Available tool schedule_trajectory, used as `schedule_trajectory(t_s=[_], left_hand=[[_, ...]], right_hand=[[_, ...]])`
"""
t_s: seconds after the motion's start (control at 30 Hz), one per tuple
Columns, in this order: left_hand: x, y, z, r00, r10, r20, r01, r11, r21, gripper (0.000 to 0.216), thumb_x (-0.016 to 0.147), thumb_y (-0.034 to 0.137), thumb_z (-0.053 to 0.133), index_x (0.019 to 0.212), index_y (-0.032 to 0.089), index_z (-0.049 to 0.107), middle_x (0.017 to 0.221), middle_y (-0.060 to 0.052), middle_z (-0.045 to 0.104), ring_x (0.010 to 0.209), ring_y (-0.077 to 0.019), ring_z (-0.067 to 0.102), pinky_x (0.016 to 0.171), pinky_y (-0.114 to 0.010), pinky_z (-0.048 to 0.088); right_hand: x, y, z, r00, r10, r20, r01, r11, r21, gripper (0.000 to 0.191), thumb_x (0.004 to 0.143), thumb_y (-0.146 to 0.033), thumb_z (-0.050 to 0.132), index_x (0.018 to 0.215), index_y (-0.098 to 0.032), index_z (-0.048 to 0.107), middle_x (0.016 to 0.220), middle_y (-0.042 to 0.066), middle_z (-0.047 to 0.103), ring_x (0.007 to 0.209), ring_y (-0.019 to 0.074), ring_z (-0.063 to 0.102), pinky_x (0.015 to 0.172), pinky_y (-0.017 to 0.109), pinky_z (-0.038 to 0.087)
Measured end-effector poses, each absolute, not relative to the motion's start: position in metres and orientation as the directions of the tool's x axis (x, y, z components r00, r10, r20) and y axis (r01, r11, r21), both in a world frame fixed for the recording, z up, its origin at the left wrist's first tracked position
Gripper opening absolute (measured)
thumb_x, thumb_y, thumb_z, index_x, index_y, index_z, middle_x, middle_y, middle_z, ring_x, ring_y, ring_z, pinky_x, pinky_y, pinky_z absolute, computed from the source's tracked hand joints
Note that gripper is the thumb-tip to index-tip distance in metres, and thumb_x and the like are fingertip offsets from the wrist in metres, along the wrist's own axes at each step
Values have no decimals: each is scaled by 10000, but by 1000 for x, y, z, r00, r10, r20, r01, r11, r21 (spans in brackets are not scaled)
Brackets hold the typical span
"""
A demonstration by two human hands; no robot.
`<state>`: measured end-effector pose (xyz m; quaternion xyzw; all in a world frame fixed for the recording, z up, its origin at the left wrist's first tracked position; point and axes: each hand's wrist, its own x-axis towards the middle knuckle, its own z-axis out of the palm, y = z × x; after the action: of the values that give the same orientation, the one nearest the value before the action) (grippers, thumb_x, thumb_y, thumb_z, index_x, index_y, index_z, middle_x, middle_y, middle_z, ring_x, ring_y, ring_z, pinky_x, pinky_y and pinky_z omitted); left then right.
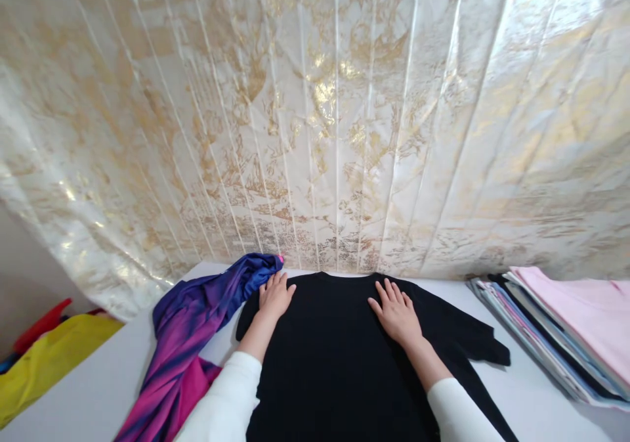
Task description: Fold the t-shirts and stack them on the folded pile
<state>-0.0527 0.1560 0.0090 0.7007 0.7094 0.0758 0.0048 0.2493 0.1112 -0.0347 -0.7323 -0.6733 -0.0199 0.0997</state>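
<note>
A black T-shirt (335, 356) lies spread flat on the white table (88, 389), collar toward the wall. My left hand (273, 296) rests flat on its left shoulder, fingers stretched out, close to the blue and purple cloth. My right hand (396, 313) lies flat on the right shoulder, fingers spread. Both hands hold nothing. White sleeves cover my forearms.
A blue, purple and pink garment (191, 337) lies crumpled left of the shirt. A stack of folded clothes with a pink one on top (566, 330) sits at the right. Yellow and red fabric (49, 356) lies off the table's left. A gold-white sheet (315, 120) hangs behind.
</note>
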Motion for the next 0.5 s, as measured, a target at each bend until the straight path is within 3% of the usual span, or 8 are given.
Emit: schedule_trajectory(t_s=[0.2, 0.33, 0.4, 0.5], left_hand=[[-90, 154, 41, 9, 1000, -16, 999, -9, 48, 323, 933, 337, 589, 1206, 166, 561, 1216, -88, 579, 1035, -229, 602, 868, -439, 522], [-106, 152, 51, 44, 997, -71, 993, -36, 109, 321, 933, 337, 590, 1204, 169, 562, 1211, -86, 581, 1028, -226, 606, 860, -431, 525], [-108, 153, 53, 68, 996, -64, 985, -57, 165, 317, 934, 339, 588, 1201, 170, 564, 1209, -85, 582, 1029, -225, 605, 861, -429, 525], [-107, 155, 55, 66, 996, -52, 967, -51, 250, 318, 936, 344, 585, 1202, 170, 563, 1207, -85, 583, 1027, -225, 606, 860, -429, 524]], right_hand=[[249, 109, -19, 97, 984, 152, 972, -60, -229, 586, 932, -413, 447, 1432, -109, 426, 1534, 173, 319, 1429, 314, 248, 1122, 476, 232], [231, 92, 8, 18, 986, 169, 949, 36, -312, 507, 951, -308, 380, 1393, -71, 453, 1466, 218, 416, 1387, 336, 332, 1045, 493, 355], [205, 70, 21, -120, 975, 188, 924, 179, -339, 478, 926, -251, 436, 1388, -130, 458, 1372, 157, 540, 1301, 261, 463, 1037, 401, 387], [144, 24, 29, -437, 871, 224, 796, 490, -354, 455, 847, -168, 552, 1266, -343, 534, 1208, -55, 650, 1087, 113, 596, 954, 217, 432]])
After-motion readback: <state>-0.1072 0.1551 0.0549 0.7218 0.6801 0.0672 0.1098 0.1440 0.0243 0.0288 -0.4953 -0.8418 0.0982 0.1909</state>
